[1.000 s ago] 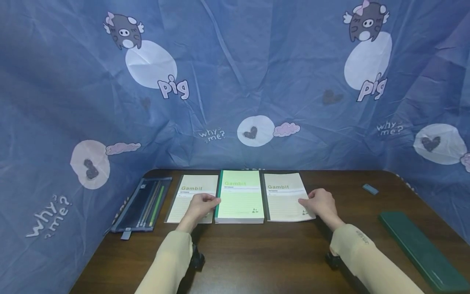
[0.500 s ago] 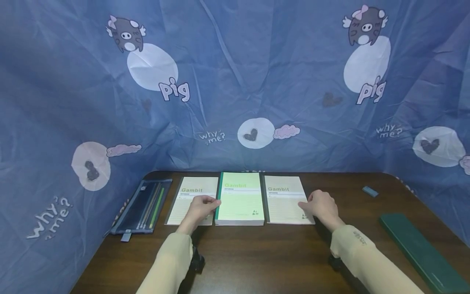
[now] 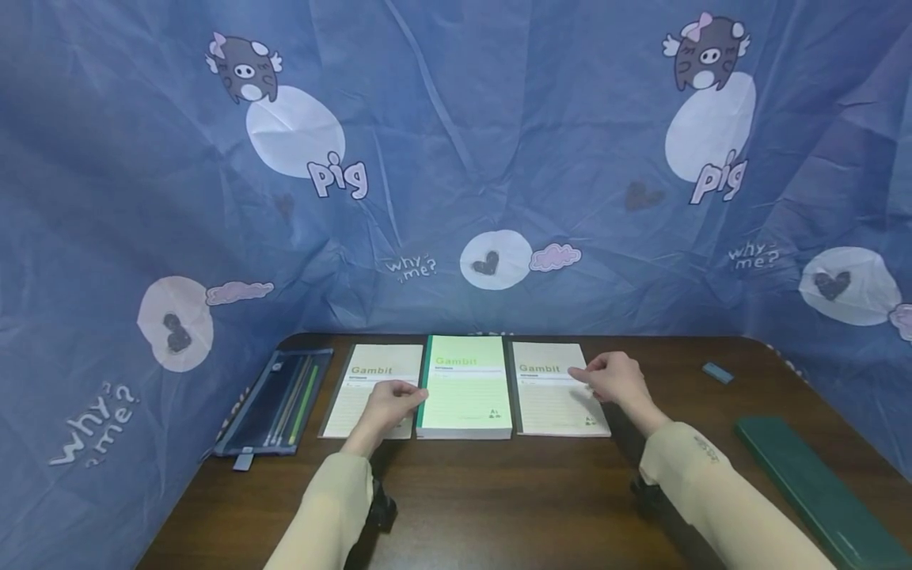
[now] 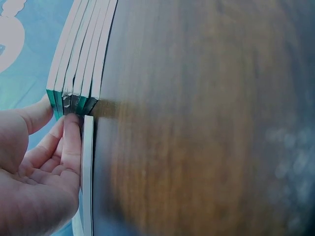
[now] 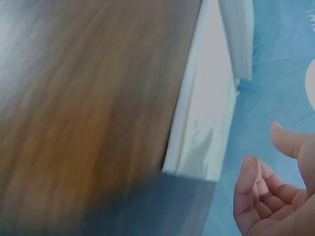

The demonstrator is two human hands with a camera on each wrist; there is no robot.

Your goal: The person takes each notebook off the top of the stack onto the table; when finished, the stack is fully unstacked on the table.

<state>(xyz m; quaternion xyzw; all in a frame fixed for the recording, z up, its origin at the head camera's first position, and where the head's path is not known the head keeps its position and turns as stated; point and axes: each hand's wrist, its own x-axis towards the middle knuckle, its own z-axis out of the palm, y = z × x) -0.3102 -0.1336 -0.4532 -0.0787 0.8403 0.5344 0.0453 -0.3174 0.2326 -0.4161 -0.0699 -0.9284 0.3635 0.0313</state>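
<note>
Blue printed fabric (image 3: 427,103) behind, dark wood table (image 3: 484,499) in front of it. Middle notebook stack (image 3: 466,400) lies flat midway along the table's far edge, light green cover up, thicker than its neighbours. Left hand (image 3: 389,405) is at its left long edge: thumb and fingertips spread against the spine side, touching, no clamp visible. Left wrist view: green and black spines mixed, small gaps and steps between layers. Right hand (image 3: 614,377) is over the right notebook (image 3: 549,400), thumb and index parted, holding nothing, off the pages. 2 hands well apart. Left notebook (image 3: 362,385) is just beside the stack, partly hidden by the left hand.

Step in hand looks like squaring edges. To do it well: fingers flat and low on the spines, push evenly, brace the opposite side so layers don't fan. Light force on the thinner 2; they'd likely skate.

Containers: see-through pouch (image 3: 249,404) by the left edge near the far left corner, slim pencils (image 3: 305,402) inside, 1 bright green, count unclear. Green case (image 3: 819,483) along the right edge, looks closed, contents hidden. Small blue block (image 3: 717,373) loose near the far right corner.
</note>
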